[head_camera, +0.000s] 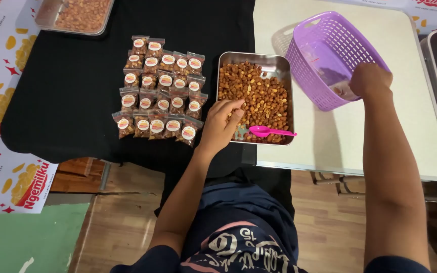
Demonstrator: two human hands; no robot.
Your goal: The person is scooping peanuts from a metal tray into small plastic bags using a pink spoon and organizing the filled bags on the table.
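At frame centre my left hand [222, 123] rested half-curled and empty on the nut tray [255, 56]; upper right, my right hand [369, 80] gripped the basket [324, 40].

Even indoor light falls from above me, bright and soft. The white table [360, 141] is the brightest patch, slightly washed out; the black cloth [67, 91] swallows detail. My basket [324, 55] throws a faint latticed shadow to its left. The steel tray [255, 58] rim gleams mildly. Focus is sharp mid-frame, and the edges bend a little.
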